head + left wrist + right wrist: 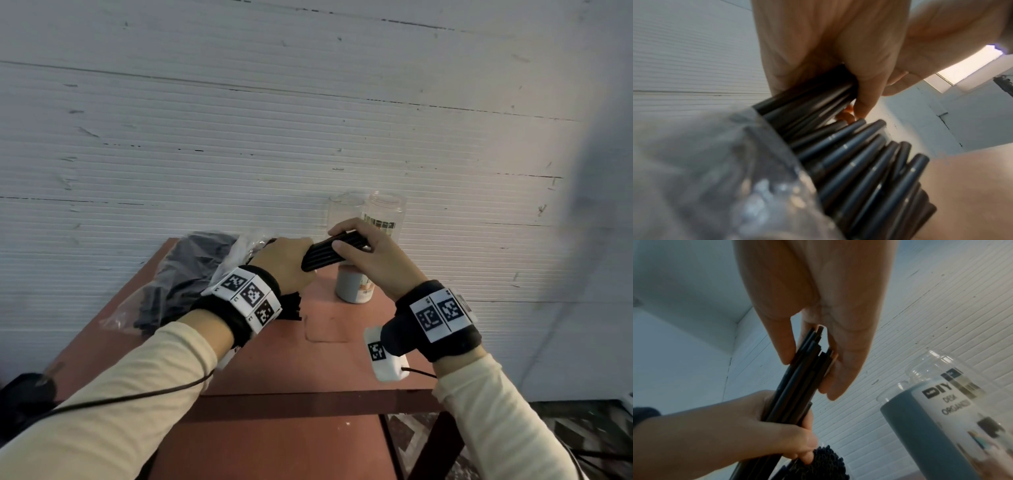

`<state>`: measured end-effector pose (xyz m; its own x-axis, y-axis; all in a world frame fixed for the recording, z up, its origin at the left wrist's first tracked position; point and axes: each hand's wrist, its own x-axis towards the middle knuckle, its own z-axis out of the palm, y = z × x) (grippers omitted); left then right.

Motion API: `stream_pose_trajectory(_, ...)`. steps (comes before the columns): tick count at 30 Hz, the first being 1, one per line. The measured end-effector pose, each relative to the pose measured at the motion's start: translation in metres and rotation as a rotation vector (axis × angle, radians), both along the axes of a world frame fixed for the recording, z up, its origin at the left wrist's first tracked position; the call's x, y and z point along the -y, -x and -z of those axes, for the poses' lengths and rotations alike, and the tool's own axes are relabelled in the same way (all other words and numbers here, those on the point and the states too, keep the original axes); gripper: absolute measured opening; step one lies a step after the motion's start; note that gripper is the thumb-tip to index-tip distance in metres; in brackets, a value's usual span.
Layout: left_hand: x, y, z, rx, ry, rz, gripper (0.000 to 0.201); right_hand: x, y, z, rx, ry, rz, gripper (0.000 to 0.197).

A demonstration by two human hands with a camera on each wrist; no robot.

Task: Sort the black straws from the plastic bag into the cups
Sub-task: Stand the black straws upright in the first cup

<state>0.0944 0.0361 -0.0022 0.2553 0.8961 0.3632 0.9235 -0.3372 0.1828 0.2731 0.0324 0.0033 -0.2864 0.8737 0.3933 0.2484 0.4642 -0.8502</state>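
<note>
Sleeved forearms nearest; small bundle of black straws held between both hands, none seen in a cup yet.

Head view: left hand gripping the bundle's near end, right hand pinching its far end, above the bench; plastic bag at left, still full of straws; grey cup just below the bundle, two clear cups further back, contents impossible to tell. Left wrist view: fingers curled round straws at the bag mouth, many more lying below. Right wrist view: fingertips pinching the straw tips beside the grey cup. Judged early: nearly everything left to sort.
</note>
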Motion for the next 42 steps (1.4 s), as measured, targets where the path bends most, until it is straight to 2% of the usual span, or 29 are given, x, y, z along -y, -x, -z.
stream_pose_trajectory(3,0.003,-0.001,-0.005,0.058,-0.041,0.002,0.008,0.004,-0.002,-0.007,-0.012,-0.124,0.01,0.026)
stream_pose_trajectory(6,0.003,-0.007,-0.012,0.266,0.012,0.131,0.01,0.01,-0.001,-0.019,-0.082,-0.273,0.013,0.042)
stream_pose_trajectory(11,-0.001,-0.029,-0.037,0.609,0.036,0.323,0.016,0.026,0.001,-0.058,-0.221,-0.394,-0.015,0.038)
stream_pose_trajectory(15,0.005,-0.05,-0.049,0.876,0.082,0.425,0.014,0.032,0.004,-0.084,-0.156,-0.511,0.038,0.036)
stream_pose_trajectory(16,0.007,-0.055,-0.049,0.91,0.089,0.421,0.009,0.032,0.006,-0.087,-0.129,-0.534,0.049,0.038)
stream_pose_trajectory(19,0.005,-0.064,-0.034,1.006,0.19,0.384,0.012,0.031,0.009,-0.081,-0.049,-0.583,0.044,0.052)
stream_pose_trajectory(22,0.001,-0.065,-0.007,1.032,0.353,0.311,0.035,0.022,0.008,-0.057,0.106,-0.554,0.096,0.055)
stream_pose_trajectory(24,0.001,-0.064,0.01,1.021,0.443,0.283,0.042,0.014,0.007,-0.04,0.225,-0.471,0.151,0.04)
stream_pose_trajectory(26,0.001,-0.063,0.019,1.008,0.463,0.271,0.038,0.008,0.006,-0.028,0.312,-0.411,0.174,0.023)
stream_pose_trajectory(28,0.001,-0.064,0.02,1.018,0.43,0.261,0.032,0.005,0.005,-0.024,0.311,-0.42,0.177,0.016)
stream_pose_trajectory(32,0.002,-0.067,0.007,1.004,0.319,0.274,0.012,0.006,0.003,-0.035,0.198,-0.532,0.173,0.01)
stream_pose_trajectory(36,0.0,-0.067,-0.011,1.063,0.281,0.337,0.014,0.01,0.002,-0.054,0.061,-0.557,0.156,0.011)
stream_pose_trajectory(38,-0.001,-0.067,-0.013,1.112,0.314,0.375,0.023,0.01,0.001,-0.059,0.015,-0.598,0.17,0.015)
stream_pose_trajectory(40,-0.002,-0.067,-0.008,1.104,0.358,0.376,0.034,0.006,0.001,-0.054,0.069,-0.581,0.168,0.018)
stream_pose_trajectory(42,-0.004,-0.066,0.003,1.091,0.435,0.358,0.042,0.002,0.002,-0.044,0.206,-0.472,0.14,0.02)
